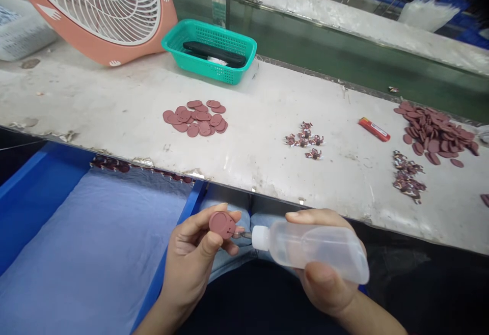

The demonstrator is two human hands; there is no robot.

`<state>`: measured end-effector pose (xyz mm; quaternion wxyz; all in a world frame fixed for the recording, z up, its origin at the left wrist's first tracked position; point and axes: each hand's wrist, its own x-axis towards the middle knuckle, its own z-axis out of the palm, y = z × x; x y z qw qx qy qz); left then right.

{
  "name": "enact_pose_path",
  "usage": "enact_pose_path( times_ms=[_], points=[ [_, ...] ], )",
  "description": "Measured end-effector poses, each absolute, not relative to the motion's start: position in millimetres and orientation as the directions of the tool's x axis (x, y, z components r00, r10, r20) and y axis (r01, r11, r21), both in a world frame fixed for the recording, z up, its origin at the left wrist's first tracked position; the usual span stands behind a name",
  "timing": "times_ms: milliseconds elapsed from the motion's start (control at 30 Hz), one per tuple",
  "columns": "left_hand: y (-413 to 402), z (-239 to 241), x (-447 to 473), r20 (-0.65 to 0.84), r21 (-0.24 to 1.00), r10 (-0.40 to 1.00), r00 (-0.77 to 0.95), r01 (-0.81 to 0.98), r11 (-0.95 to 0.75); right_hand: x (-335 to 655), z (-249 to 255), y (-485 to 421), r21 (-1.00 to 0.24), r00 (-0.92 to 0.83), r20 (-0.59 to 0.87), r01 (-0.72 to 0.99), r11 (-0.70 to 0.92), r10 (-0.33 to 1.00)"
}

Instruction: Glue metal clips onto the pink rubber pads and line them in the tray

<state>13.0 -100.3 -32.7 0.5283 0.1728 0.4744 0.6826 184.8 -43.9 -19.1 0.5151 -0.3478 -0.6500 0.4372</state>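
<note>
My left hand (194, 258) pinches a small round maroon rubber piece (222, 224) between thumb and fingers, below the table's front edge. My right hand (324, 269) grips a clear plastic squeeze bottle (313, 247) lying sideways, its white cap and thin metal tip pointing left at the maroon piece. Up on the white table (114, 106) lie a pile of maroon pieces (196, 117) and a small cluster of brown-and-white parts (305, 140).
A bigger maroon heap (435, 131) and more small parts (408, 177) lie at the right, with a red lighter (374, 129) between. A teal basket (209, 50) and a pink fan (103, 9) stand at the back. A blue bin lined with cloth (87, 243) sits at my left.
</note>
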Motion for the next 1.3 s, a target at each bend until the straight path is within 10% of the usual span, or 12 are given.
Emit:
enact_pose_path(
  times_ms=[1300],
  points=[
    [-103.1, -34.6, 13.6, -0.208, 0.849, 0.901, -0.381, -0.527, -0.027, 178.7, -14.9, -33.4, -0.915, -0.199, 0.402, -0.131, 0.383, 0.894]
  ],
)
